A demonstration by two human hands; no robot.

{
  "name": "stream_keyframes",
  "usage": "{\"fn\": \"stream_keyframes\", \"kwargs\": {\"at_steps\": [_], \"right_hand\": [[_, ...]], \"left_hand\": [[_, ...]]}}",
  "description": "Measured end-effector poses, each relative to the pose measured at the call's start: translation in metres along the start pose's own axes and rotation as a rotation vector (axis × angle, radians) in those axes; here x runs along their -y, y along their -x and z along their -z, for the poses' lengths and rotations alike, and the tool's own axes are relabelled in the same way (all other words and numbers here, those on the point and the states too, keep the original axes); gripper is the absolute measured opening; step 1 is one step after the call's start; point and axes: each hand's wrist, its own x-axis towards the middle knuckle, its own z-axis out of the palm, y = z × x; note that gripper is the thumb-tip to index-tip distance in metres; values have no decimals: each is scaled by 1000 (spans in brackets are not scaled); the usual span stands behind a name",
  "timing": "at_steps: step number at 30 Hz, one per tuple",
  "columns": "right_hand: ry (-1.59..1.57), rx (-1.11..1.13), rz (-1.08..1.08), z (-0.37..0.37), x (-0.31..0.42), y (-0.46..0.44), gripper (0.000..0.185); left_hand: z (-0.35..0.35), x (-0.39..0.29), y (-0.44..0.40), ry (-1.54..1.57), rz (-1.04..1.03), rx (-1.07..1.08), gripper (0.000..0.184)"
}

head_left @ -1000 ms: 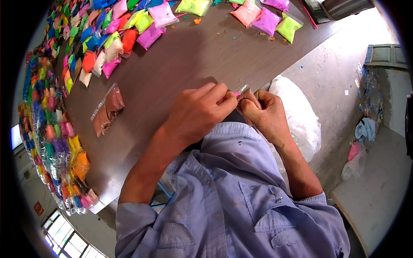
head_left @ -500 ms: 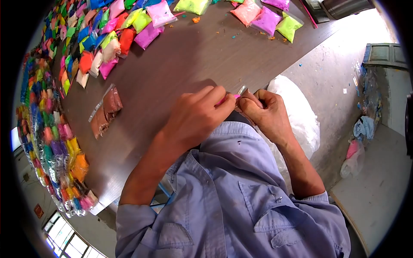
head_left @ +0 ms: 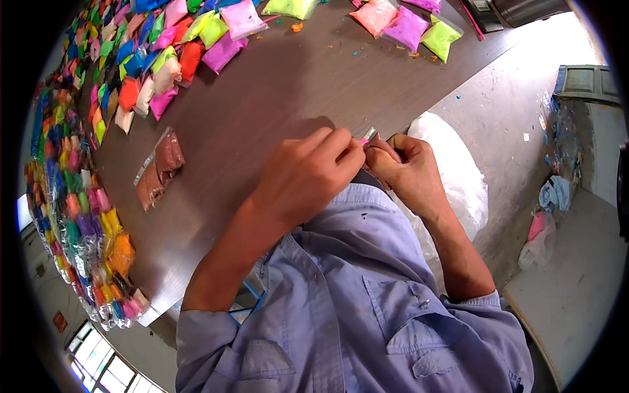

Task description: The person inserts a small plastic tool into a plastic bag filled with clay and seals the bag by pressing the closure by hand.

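Observation:
My right hand [head_left: 414,169] is closed on a small clear packet with brown content [head_left: 381,149], close to the table's edge. Beside it, my left hand [head_left: 314,164] has its fingers pinched together at the packet's near end. A bit of something pink [head_left: 364,141] shows between the two hands; the rest of it is hidden by my left fingers. On the table to the left lies a larger clear bag of brown packets [head_left: 161,169], touched by neither hand.
Many colourful packets [head_left: 190,60] cover the table's [head_left: 242,118] far left. Long bags of coloured pieces [head_left: 85,223] line its left edge. Several packets [head_left: 402,29] lie at the back. A white plastic bag [head_left: 452,173] is at my right, beyond the table edge.
My left hand moved slightly away from the packet, then back against it, covering more of the pink thing. My right hand keeps its hold on the packet.

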Motion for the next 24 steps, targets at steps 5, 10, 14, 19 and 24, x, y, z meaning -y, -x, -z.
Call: {"fn": "stream_keyframes", "kwargs": {"at_steps": [5,10,14,19,24], "right_hand": [[5,5,15,3,-1,0,41],[53,16,25,7,-9,-4,42],[-30,10,3,2,-2,-2,42],[-22,19,8,5,-8,-4,41],[-39,21,12,4,-9,-3,40]], "left_hand": [[-5,3,-7,30,-20,-41,29],[2,-2,13,17,-5,-19,29],[-6,0,8,27,9,-58,28],[-8,0,-4,41,16,-76,27],[-2,-4,9,33,14,-45,24]]}}
